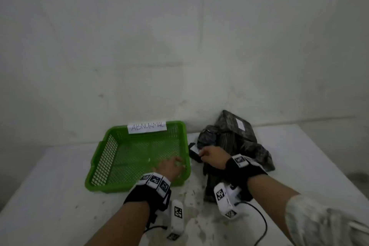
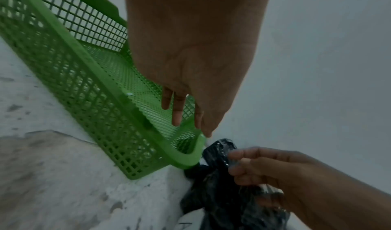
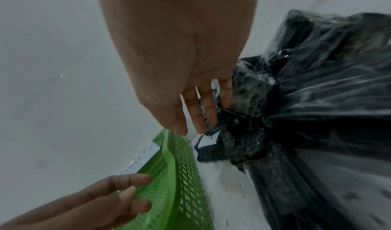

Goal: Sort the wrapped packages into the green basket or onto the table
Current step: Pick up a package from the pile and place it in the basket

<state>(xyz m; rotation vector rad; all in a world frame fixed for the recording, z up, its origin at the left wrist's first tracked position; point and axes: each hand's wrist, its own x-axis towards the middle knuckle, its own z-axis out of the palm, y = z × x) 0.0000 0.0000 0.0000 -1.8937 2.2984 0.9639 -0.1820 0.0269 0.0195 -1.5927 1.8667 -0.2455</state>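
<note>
A green mesh basket (image 1: 95, 157) with a paper label reading "ABNORMAL" (image 1: 146, 126) stands on the white table; nothing lies in it. To its right is a heap of black plastic-wrapped packages (image 1: 235, 135). My right hand (image 1: 207, 154) grips a small black package (image 1: 193, 152) at the heap's left edge, next to the basket's right wall. In the right wrist view its fingers (image 3: 209, 110) dig into crinkled black wrap (image 3: 249, 89). My left hand (image 1: 171, 165) hovers over the basket's near right corner, fingers relaxed (image 2: 177, 115) and holding nothing.
The table (image 1: 50, 195) is worn white with grey scuffs near its front. A plain pale wall rises right behind the basket and heap. The largest package (image 1: 242, 127) leans at the back with a white label.
</note>
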